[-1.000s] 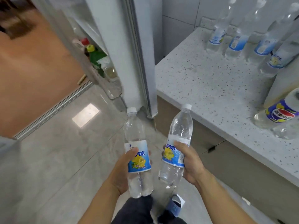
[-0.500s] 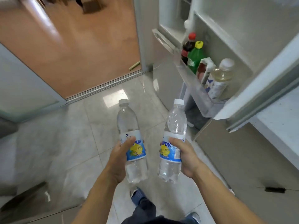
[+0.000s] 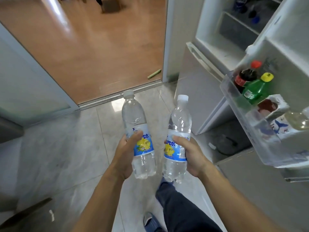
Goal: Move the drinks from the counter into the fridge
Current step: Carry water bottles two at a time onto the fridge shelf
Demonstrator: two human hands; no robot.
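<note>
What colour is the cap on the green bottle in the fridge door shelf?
Yellow. The green bottle shows it clearly in the head view, beside a red-capped dark bottle.

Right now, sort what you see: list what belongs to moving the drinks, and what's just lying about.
Job:
left hand gripping left bottle
right hand gripping right bottle
fridge door shelf

Lying about:
green stick on the wooden floor
chair legs

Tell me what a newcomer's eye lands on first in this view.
Two clear plastic bottles with blue and yellow labels stand out in the middle: the left hand grips the left bottle and the right hand grips the right bottle, both upright over the grey tiled floor. At right, the open fridge's clear door shelf holds a red-capped dark bottle and a yellow-capped green bottle.
</note>
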